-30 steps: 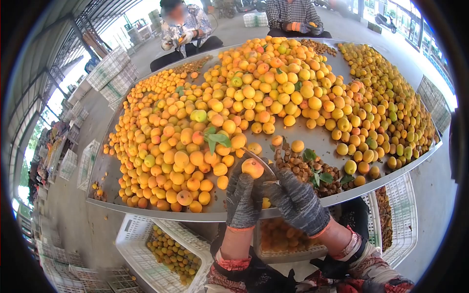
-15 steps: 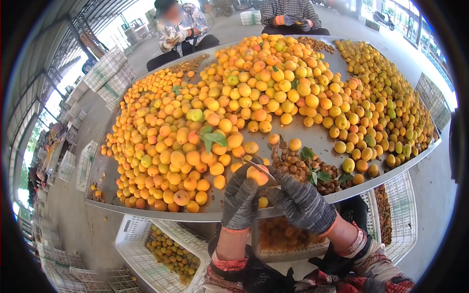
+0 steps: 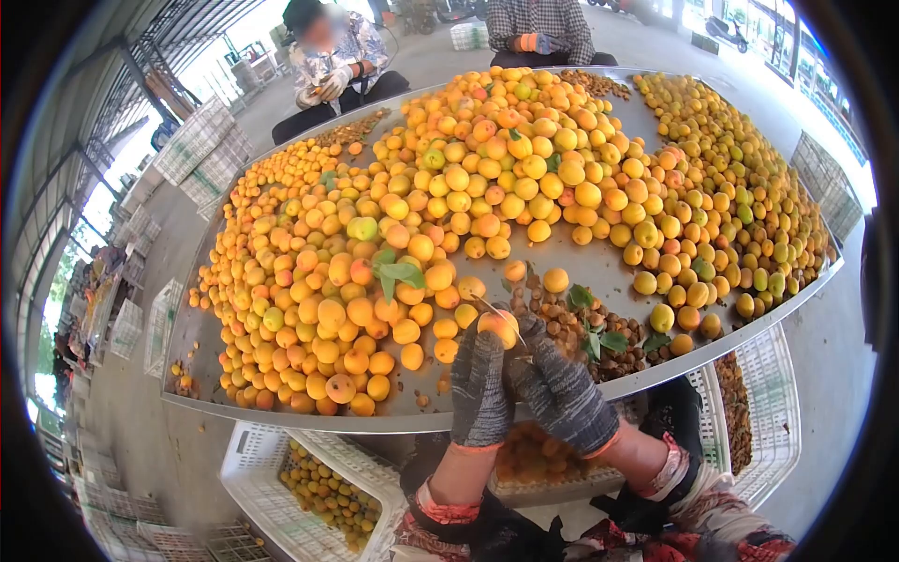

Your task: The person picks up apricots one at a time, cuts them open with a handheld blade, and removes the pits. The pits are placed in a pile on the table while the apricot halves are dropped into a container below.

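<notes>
Sheet-metal table (image 3: 604,270) is partly covered by heaped apricots (image 3: 330,315). A white plastic crate (image 3: 245,457) is positioned below its near edge. Apricot pits (image 3: 554,317) are piled just beyond the gloved right hand (image 3: 564,386). By the gloved left hand (image 3: 480,389), one apricot (image 3: 496,328) is clamped over the table's near side; a thin blade (image 3: 517,334), pinched by the right hand, is set against it.

2 near hands (image 3: 480,389) (image 3: 562,382), 1 held fruit (image 3: 498,328), 2 people opposite (image 3: 354,51) (image 3: 538,26).

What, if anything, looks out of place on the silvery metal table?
A green leafy sprig lies on the heap of round orange fruit, beyond the grey-gloved left hand; foliage looks odd among fruit.
</notes>
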A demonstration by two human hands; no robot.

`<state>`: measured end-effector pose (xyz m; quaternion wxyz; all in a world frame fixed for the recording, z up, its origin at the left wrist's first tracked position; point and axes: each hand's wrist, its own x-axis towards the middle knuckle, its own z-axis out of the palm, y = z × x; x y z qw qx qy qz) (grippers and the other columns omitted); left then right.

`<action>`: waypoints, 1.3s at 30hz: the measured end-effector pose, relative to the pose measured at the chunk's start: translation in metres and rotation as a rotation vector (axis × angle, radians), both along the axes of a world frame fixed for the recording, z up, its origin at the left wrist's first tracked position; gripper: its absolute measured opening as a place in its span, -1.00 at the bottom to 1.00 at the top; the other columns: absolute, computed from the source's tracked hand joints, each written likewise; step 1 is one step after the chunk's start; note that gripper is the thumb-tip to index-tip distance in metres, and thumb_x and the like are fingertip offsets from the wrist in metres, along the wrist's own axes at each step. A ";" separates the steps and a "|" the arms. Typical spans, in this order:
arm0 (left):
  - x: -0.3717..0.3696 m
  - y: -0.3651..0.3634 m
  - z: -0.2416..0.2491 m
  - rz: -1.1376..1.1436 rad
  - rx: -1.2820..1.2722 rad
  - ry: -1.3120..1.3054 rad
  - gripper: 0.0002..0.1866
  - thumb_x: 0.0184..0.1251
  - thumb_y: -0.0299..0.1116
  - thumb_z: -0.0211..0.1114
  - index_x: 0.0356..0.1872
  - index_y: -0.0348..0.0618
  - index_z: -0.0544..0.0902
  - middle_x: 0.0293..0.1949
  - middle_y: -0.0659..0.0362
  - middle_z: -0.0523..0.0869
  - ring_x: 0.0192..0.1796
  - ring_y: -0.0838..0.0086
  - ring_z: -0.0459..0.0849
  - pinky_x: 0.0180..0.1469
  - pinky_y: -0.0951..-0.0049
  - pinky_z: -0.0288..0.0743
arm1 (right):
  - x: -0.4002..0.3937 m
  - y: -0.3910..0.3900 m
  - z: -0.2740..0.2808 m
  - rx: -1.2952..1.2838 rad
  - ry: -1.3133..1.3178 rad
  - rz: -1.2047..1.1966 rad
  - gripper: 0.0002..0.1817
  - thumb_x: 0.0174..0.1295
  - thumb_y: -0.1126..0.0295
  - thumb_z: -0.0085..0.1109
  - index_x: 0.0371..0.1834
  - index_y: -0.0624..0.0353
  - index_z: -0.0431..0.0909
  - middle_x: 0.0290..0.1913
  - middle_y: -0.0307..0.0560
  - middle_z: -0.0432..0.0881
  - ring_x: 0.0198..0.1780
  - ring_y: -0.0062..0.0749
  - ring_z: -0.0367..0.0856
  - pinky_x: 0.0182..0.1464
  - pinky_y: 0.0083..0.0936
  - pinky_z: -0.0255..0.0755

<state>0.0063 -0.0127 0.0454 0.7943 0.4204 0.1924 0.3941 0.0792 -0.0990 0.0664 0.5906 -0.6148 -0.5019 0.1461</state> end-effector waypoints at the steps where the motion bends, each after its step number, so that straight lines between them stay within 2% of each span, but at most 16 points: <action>1: 0.001 0.000 -0.005 0.001 -0.001 0.002 -0.60 0.30 -0.23 0.12 0.04 -0.30 0.43 -0.04 0.15 0.52 -0.05 0.54 0.47 -0.01 0.54 0.38 | 0.000 0.001 -0.009 -0.002 0.006 -0.007 -0.57 0.11 0.55 0.08 0.10 0.32 0.31 -0.04 0.13 0.49 -0.01 -0.20 0.51 -0.01 -0.42 0.39; 4: 0.001 0.005 -0.011 0.015 0.291 0.030 -0.58 0.30 -0.23 0.12 0.07 -0.31 0.40 -0.03 0.15 0.51 -0.03 0.53 0.47 -0.01 0.55 0.38 | 0.009 -0.006 -0.015 -0.057 -0.019 0.046 -0.60 0.14 0.53 0.07 0.08 0.33 0.34 -0.03 0.11 0.50 -0.03 -0.15 0.52 -0.03 -0.40 0.39; 6: -0.003 0.012 0.005 -0.092 0.093 0.065 -0.59 0.30 -0.24 0.11 0.07 -0.31 0.40 -0.04 0.15 0.51 -0.03 0.52 0.47 0.00 0.55 0.37 | 0.021 -0.013 -0.012 -0.114 -0.059 0.104 -0.61 0.15 0.52 0.07 0.07 0.33 0.35 -0.02 0.11 0.49 -0.03 -0.11 0.51 -0.03 -0.39 0.39; 9: -0.005 0.018 0.008 -0.055 0.216 0.140 -0.61 0.31 -0.26 0.10 0.04 -0.32 0.43 -0.06 0.15 0.52 -0.03 0.51 0.47 0.01 0.54 0.37 | 0.030 -0.019 0.003 -0.104 -0.189 0.209 -0.63 0.15 0.53 0.06 0.06 0.31 0.37 -0.03 0.10 0.50 -0.03 -0.13 0.52 -0.05 -0.37 0.40; 15: 0.005 0.004 0.000 0.082 0.049 0.134 -0.60 0.31 -0.19 0.09 0.03 -0.28 0.43 -0.08 0.12 0.52 -0.04 0.48 0.47 0.02 0.51 0.37 | 0.007 -0.005 -0.007 0.035 -0.088 0.029 -0.66 0.15 0.49 0.08 0.01 0.29 0.36 -0.28 0.11 0.57 -0.24 -0.08 0.58 -0.24 -0.36 0.46; 17: 0.008 0.003 -0.006 0.072 -0.046 0.132 -0.60 0.32 -0.17 0.08 0.02 -0.27 0.43 -0.09 0.12 0.52 -0.04 0.48 0.47 0.01 0.50 0.37 | -0.001 -0.007 -0.022 -0.155 -0.249 -0.049 -0.67 0.15 0.45 0.08 -0.02 0.28 0.36 -0.36 0.17 0.56 -0.31 0.03 0.57 -0.35 -0.32 0.45; 20: 0.004 0.008 -0.008 0.027 -0.195 0.095 -0.60 0.31 -0.16 0.09 0.01 -0.26 0.44 -0.13 0.14 0.53 -0.07 0.49 0.48 -0.01 0.51 0.38 | 0.001 -0.004 -0.031 -0.094 -0.020 -0.025 -0.70 0.16 0.44 0.07 -0.04 0.26 0.36 -0.42 0.21 0.53 -0.37 0.12 0.53 -0.42 -0.25 0.43; 22: 0.005 0.009 -0.004 -0.018 -0.249 0.051 -0.61 0.30 -0.17 0.11 0.00 -0.25 0.45 -0.14 0.15 0.54 -0.10 0.51 0.49 -0.04 0.53 0.40 | 0.003 -0.007 -0.016 -0.176 -0.069 -0.030 -0.69 0.17 0.44 0.06 -0.02 0.25 0.35 -0.36 0.16 0.55 -0.34 0.01 0.56 -0.39 -0.30 0.44; 24: 0.003 0.004 0.005 0.012 -0.080 0.219 -0.61 0.27 -0.12 0.13 -0.05 -0.23 0.46 -0.27 0.20 0.55 -0.31 0.57 0.49 -0.28 0.60 0.42 | 0.002 -0.009 -0.011 -0.264 -0.118 -0.030 -0.68 0.19 0.44 0.04 0.01 0.24 0.33 -0.31 0.10 0.57 -0.31 -0.09 0.59 -0.36 -0.35 0.45; 26: 0.001 0.005 -0.001 0.032 0.005 0.239 -0.61 0.27 -0.14 0.14 -0.05 -0.25 0.46 -0.27 0.20 0.55 -0.31 0.58 0.50 -0.27 0.62 0.41 | -0.001 -0.010 -0.011 -0.033 0.279 0.132 -0.66 0.22 0.44 0.02 0.07 0.22 0.30 -0.14 -0.06 0.55 -0.17 -0.42 0.55 -0.27 -0.48 0.45; 29: 0.002 0.000 -0.003 0.005 0.102 0.227 -0.62 0.26 -0.18 0.15 -0.05 -0.28 0.47 -0.25 0.19 0.56 -0.29 0.60 0.50 -0.26 0.64 0.40 | 0.015 -0.020 -0.004 -0.288 0.553 0.299 -0.58 0.18 0.53 0.03 0.14 0.27 0.30 -0.10 -0.05 0.54 -0.05 -0.36 0.51 -0.01 -0.52 0.40; 33: 0.005 -0.005 -0.001 0.009 0.147 0.382 -0.62 0.26 -0.20 0.13 -0.04 -0.30 0.48 -0.20 0.16 0.57 -0.23 0.59 0.51 -0.22 0.60 0.41 | 0.022 -0.022 -0.004 -0.287 0.791 0.310 -0.61 0.19 0.49 0.06 0.10 0.27 0.34 -0.09 -0.08 0.53 -0.04 -0.44 0.50 0.00 -0.55 0.40; 35: 0.008 0.001 0.000 0.073 0.183 0.382 -0.62 0.27 -0.19 0.11 -0.04 -0.30 0.48 -0.19 0.15 0.57 -0.21 0.57 0.51 -0.20 0.57 0.43 | 0.025 -0.028 -0.003 -0.289 -0.253 0.099 -0.64 0.20 0.46 0.07 0.07 0.26 0.36 -0.10 -0.15 0.53 -0.06 -0.58 0.46 -0.01 -0.56 0.41; 36: 0.010 0.004 -0.002 0.133 0.216 0.380 -0.61 0.28 -0.18 0.09 -0.04 -0.29 0.48 -0.19 0.14 0.56 -0.19 0.55 0.52 -0.17 0.54 0.44 | 0.027 -0.033 -0.001 -0.289 -0.254 0.101 -0.64 0.20 0.46 0.07 0.07 0.26 0.36 -0.10 -0.15 0.53 -0.06 -0.58 0.46 -0.01 -0.56 0.41; 38: 0.004 0.016 -0.010 0.073 0.101 0.294 -0.60 0.29 -0.15 0.07 -0.04 -0.28 0.48 -0.19 0.14 0.56 -0.18 0.53 0.53 -0.16 0.53 0.45 | 0.032 -0.042 0.005 -0.358 0.492 0.076 -0.63 0.17 0.45 0.11 0.06 0.24 0.36 -0.10 -0.17 0.53 -0.06 -0.57 0.48 -0.03 -0.53 0.42; 39: 0.002 0.022 -0.016 0.009 -0.014 0.205 -0.59 0.29 -0.12 0.05 -0.05 -0.27 0.48 -0.19 0.14 0.56 -0.17 0.51 0.54 -0.15 0.52 0.46 | 0.037 -0.042 0.006 -0.358 0.491 0.076 -0.63 0.17 0.45 0.11 0.06 0.24 0.36 -0.10 -0.17 0.53 -0.06 -0.57 0.48 -0.03 -0.53 0.42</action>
